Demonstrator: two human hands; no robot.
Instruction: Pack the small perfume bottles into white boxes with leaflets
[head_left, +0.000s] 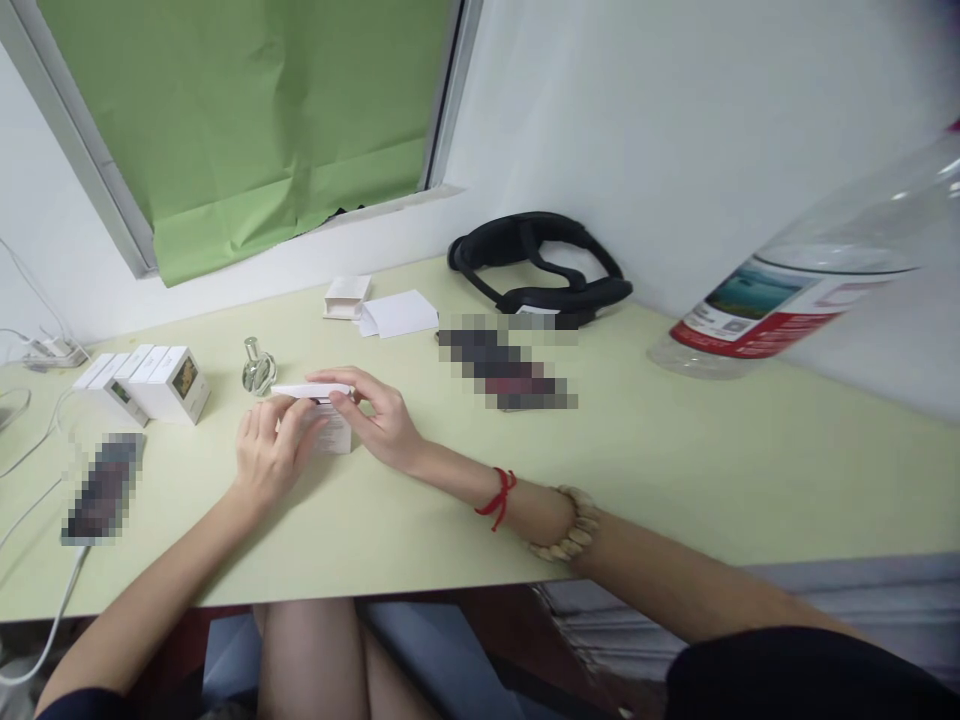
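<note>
Grasped the white box [337, 438] with left hand [268, 450] and right hand [384, 420], over the counter [637, 490], near the glass bottle [259, 372]. Probably called for light, even fingertip pressure to avoid creasing, and for clearance from the glass.

A small white carton [336, 437], its visible side covered in fine grey print, sits roughly midway between the near and far edges of the pale green worktop [450, 520]. A plain white panel spans its top; much of the body is hidden, and whether its base touches the surface is unclear.
</note>
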